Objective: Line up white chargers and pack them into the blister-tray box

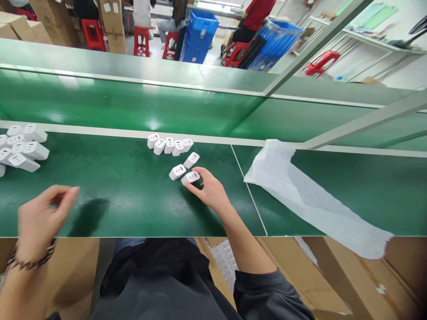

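My right hand rests on the green table with its fingers pinched round a small white charger plug. Two more white plugs lie just beyond it, and a row of several plugs sits further back near the white strip. My left hand hovers above the table's near left edge, fingers loosely curled with nothing visible in them; a beaded bracelet circles its wrist. A pile of several white plugs lies at the far left.
A crumpled white sheet drapes over the table's right front edge. Beyond the table runs a glossy green conveyor belt. Cardboard boxes stand under the table. Behind it are red stools, blue crates and seated people.
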`<state>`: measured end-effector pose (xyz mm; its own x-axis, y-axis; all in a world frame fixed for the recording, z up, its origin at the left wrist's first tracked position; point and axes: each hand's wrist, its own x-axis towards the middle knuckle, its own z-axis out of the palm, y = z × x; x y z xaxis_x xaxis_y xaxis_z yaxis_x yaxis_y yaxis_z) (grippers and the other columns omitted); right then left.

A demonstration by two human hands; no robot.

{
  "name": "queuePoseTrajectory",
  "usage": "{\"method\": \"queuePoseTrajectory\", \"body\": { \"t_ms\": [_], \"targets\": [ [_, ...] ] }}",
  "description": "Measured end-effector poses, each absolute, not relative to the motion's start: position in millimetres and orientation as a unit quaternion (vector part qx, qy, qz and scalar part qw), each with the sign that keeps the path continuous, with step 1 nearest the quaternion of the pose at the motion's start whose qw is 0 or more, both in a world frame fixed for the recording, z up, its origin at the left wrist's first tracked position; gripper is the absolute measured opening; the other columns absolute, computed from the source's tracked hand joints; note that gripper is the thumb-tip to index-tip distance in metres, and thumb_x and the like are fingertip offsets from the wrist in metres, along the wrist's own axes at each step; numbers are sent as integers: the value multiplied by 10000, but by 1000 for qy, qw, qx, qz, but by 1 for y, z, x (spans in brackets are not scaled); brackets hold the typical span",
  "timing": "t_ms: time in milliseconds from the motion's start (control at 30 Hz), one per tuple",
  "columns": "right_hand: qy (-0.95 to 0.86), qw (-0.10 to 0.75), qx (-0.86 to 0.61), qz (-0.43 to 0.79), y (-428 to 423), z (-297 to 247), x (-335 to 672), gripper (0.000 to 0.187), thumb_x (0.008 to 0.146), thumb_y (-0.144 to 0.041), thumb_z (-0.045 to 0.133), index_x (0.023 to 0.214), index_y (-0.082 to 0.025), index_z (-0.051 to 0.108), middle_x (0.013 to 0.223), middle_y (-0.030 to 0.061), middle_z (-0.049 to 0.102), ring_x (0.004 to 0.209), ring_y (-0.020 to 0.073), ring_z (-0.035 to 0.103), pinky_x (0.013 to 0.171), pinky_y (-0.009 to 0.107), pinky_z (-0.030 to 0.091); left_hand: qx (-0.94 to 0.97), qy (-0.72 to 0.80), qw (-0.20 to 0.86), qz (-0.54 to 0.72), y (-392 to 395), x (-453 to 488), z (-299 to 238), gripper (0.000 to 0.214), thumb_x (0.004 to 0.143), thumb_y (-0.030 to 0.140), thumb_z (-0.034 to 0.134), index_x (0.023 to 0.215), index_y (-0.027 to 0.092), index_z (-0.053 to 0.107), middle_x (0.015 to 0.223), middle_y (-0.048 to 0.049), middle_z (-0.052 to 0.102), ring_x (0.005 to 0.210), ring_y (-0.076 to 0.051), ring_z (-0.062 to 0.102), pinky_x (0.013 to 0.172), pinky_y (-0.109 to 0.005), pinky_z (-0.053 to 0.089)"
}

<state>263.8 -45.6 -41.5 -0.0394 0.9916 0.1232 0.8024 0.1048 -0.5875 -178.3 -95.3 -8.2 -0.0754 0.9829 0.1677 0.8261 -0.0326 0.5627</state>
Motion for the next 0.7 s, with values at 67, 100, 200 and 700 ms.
{"method": "queuePoseTrajectory", "body": {
  "t_ms": [67, 100, 200, 700],
  "targets": [
    [-688, 259, -651, 188, -40, -41, 272, 394, 838, -415, 625, 1190, -247, 569, 1133, 79, 670, 969, 274, 659, 778, 434, 576, 736, 602, 172, 258, -57, -112, 6, 227, 880, 556, 559, 1004, 388, 648, 878, 62, 710, 730, -199, 670, 639, -336, 571],
    [-685, 266, -651, 191, -36, -40, 278, 401, 830, -384, 618, 1201, -241, 568, 1112, 79, 672, 950, 264, 661, 770, 423, 578, 779, 542, 209, 237, -39, -81, 8, 289, 888, 529, 564, 1115, 364, 637, 994, 38, 720, 804, -198, 683, 682, -327, 579],
    [-685, 274, -642, 209, -17, -38, 300, 555, 811, -349, 615, 1341, -230, 500, 1127, 96, 659, 954, 253, 658, 749, 395, 584, 865, 404, 259, 149, 6, -8, -2, 614, 862, 400, 634, 1440, 306, 453, 1412, -45, 570, 993, -213, 671, 893, -367, 566],
    [-818, 240, -465, 239, 0, -47, 266, 477, 873, -423, 654, 1310, -267, 540, 1262, 58, 657, 1072, 283, 596, 938, 477, 544, 853, 392, 286, 189, 32, 28, -40, 446, 820, 457, 728, 1154, 214, 559, 1102, -51, 612, 929, -201, 620, 789, -330, 534]
  ]
}}
